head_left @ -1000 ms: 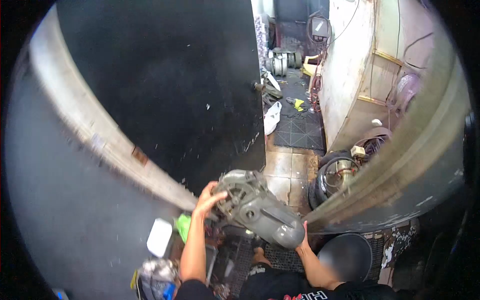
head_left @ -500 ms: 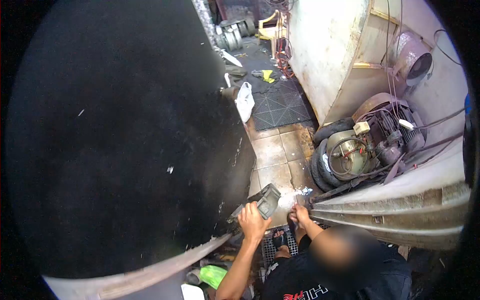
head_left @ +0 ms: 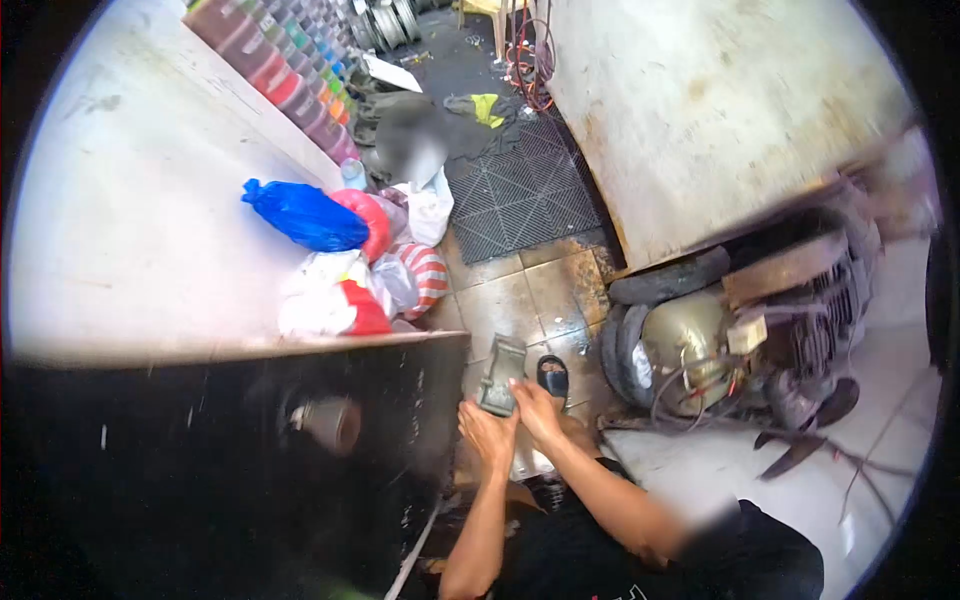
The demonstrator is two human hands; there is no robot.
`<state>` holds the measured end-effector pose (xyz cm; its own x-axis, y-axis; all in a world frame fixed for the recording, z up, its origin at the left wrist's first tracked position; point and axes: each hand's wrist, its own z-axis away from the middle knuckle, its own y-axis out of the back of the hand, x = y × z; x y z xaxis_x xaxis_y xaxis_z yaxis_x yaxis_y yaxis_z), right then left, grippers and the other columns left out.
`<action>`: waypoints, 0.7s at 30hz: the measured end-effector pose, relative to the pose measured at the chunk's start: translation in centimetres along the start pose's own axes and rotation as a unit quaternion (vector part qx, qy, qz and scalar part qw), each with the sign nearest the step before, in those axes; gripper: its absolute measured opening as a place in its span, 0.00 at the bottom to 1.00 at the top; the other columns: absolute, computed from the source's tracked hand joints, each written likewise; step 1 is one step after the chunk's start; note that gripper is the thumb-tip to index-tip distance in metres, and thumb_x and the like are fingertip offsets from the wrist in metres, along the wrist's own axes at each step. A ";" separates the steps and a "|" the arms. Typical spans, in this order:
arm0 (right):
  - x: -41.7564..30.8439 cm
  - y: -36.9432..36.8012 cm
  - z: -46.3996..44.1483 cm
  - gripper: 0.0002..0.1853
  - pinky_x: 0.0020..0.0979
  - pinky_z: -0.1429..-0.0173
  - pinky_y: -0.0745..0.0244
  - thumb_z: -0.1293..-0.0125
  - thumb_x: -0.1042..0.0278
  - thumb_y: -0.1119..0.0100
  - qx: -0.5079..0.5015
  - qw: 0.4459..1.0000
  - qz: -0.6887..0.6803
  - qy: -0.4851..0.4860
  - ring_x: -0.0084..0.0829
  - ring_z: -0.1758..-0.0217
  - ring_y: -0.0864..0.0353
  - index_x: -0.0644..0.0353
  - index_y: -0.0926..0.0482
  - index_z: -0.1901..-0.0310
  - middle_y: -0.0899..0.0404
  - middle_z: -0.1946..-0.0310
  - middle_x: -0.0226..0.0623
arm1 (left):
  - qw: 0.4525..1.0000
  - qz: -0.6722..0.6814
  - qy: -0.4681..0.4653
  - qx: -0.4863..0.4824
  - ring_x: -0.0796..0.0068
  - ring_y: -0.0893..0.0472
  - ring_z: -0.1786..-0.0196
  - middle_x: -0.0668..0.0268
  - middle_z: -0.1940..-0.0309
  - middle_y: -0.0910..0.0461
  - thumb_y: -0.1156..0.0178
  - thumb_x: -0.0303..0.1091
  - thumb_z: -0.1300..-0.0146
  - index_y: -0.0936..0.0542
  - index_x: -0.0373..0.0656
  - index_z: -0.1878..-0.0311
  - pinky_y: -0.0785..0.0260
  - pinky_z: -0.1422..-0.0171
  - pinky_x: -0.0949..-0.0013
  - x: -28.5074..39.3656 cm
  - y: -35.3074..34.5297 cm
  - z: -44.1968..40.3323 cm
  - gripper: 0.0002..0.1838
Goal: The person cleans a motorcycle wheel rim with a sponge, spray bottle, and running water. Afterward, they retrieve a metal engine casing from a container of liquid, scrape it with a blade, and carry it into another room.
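A grey metal casing [head_left: 502, 374] is held low in front of my body, over the tiled floor. My left hand [head_left: 489, 430] grips its near left side, with the fingers wrapped round the edge. On the near right side of the casing, my right hand [head_left: 538, 411] is closed, its thumb near the metal rim. Both hands are close together, and the lower part of the casing is hidden behind them. Just right of the casing, a foot in a black sandal [head_left: 552, 378] stands on the tiles.
A black door panel [head_left: 240, 470] with a knob [head_left: 333, 424] stands at left. Beyond it lie a blue bag [head_left: 305, 215] and striped bag [head_left: 425, 280]. A black mat [head_left: 525, 190] covers the floor ahead. Tyres [head_left: 625, 350] and a compressor tank [head_left: 688, 350] are at right.
The casing has moved forward through the doorway and turned more upright. My right hand, off it half a second ago, is back on it. The door panel now sits lower left, showing bags behind it.
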<state>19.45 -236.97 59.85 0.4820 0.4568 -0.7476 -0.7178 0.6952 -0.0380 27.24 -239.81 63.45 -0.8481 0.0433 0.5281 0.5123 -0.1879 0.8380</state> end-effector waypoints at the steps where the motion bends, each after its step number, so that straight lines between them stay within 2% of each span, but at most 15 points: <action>1: -0.6 0.2 -3.3 0.18 0.27 0.54 0.30 0.33 0.59 0.42 -0.003 1.000 0.023 0.021 0.23 0.58 0.25 0.69 0.23 0.56 0.20 0.62 0.37 | 0.999 0.031 0.001 0.009 0.45 0.29 0.49 0.48 0.55 0.28 0.25 0.40 0.61 0.33 0.33 0.49 0.40 0.43 0.50 1.5 -1.1 -2.1 0.38; 5: -10.0 0.0 -11.9 0.16 0.27 0.56 0.30 0.34 0.61 0.40 -0.006 0.998 0.034 0.046 0.22 0.59 0.25 0.69 0.24 0.57 0.21 0.62 0.37 | 0.996 0.073 -0.029 0.047 0.44 0.30 0.49 0.47 0.57 0.28 0.28 0.37 0.58 0.33 0.32 0.50 0.40 0.43 0.50 7.6 -5.2 -11.2 0.34; 8: -17.7 -1.2 -17.3 0.18 0.27 0.58 0.29 0.34 0.64 0.39 0.058 0.983 0.145 0.100 0.23 0.59 0.25 0.69 0.29 0.51 0.21 0.61 0.40 | 0.996 0.076 -0.020 0.044 0.46 0.30 0.48 0.48 0.55 0.28 0.28 0.36 0.56 0.33 0.33 0.49 0.41 0.42 0.50 12.3 -6.9 -18.8 0.33; 11: -22.9 -4.2 -25.0 0.26 0.26 0.58 0.29 0.36 0.67 0.38 0.079 0.993 -0.005 0.082 0.25 0.58 0.25 0.69 0.39 0.43 0.22 0.60 0.43 | 0.991 0.128 0.003 0.044 0.47 0.30 0.46 0.49 0.53 0.27 0.27 0.37 0.56 0.32 0.34 0.48 0.42 0.41 0.50 16.1 -7.0 -26.6 0.34; 14: -29.8 -5.8 -32.0 0.33 0.25 0.57 0.28 0.37 0.68 0.36 -0.013 0.996 0.043 0.073 0.27 0.58 0.24 0.68 0.47 0.38 0.23 0.60 0.45 | 0.982 0.179 0.014 0.055 0.48 0.29 0.45 0.49 0.51 0.27 0.26 0.39 0.57 0.32 0.35 0.47 0.42 0.41 0.50 18.9 -8.2 -34.6 0.36; 15: -30.8 -6.6 -35.1 0.32 0.25 0.58 0.27 0.37 0.67 0.36 0.000 0.987 0.128 0.097 0.27 0.59 0.24 0.67 0.45 0.39 0.23 0.62 0.43 | 0.982 0.183 0.025 0.044 0.48 0.30 0.45 0.49 0.51 0.28 0.26 0.38 0.57 0.32 0.35 0.47 0.42 0.41 0.51 19.5 -8.6 -37.5 0.36; 18: -35.9 -10.0 -41.8 0.39 0.33 0.46 0.30 0.40 0.58 0.33 -0.015 0.994 0.074 0.075 0.36 0.48 0.27 0.69 0.45 0.37 0.28 0.50 0.53 | 0.984 0.176 0.015 0.020 0.48 0.31 0.45 0.50 0.50 0.29 0.26 0.37 0.57 0.33 0.34 0.46 0.42 0.41 0.51 22.0 -8.7 -46.4 0.37; 20: -37.9 -10.7 -47.0 0.41 0.35 0.40 0.32 0.40 0.57 0.33 -0.006 0.993 0.085 0.086 0.39 0.42 0.30 0.69 0.46 0.36 0.33 0.45 0.56 | 0.983 0.182 -0.019 0.030 0.47 0.31 0.45 0.50 0.50 0.30 0.27 0.36 0.56 0.33 0.33 0.44 0.42 0.42 0.51 23.4 -9.8 -51.1 0.37; 21: -39.4 -12.0 -48.9 0.35 0.27 0.56 0.26 0.37 0.63 0.35 -0.014 0.988 0.092 0.122 0.29 0.56 0.24 0.65 0.47 0.37 0.25 0.57 0.43 | 0.980 0.196 -0.006 0.012 0.47 0.32 0.43 0.51 0.48 0.31 0.28 0.35 0.54 0.34 0.33 0.43 0.42 0.40 0.50 24.5 -8.7 -53.8 0.36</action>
<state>-15.49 -290.40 57.31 0.2099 0.4247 -0.8807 -0.7968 0.5963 0.0976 -5.30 -289.93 61.71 -0.5832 -0.0167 0.8122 0.8024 -0.1683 0.5726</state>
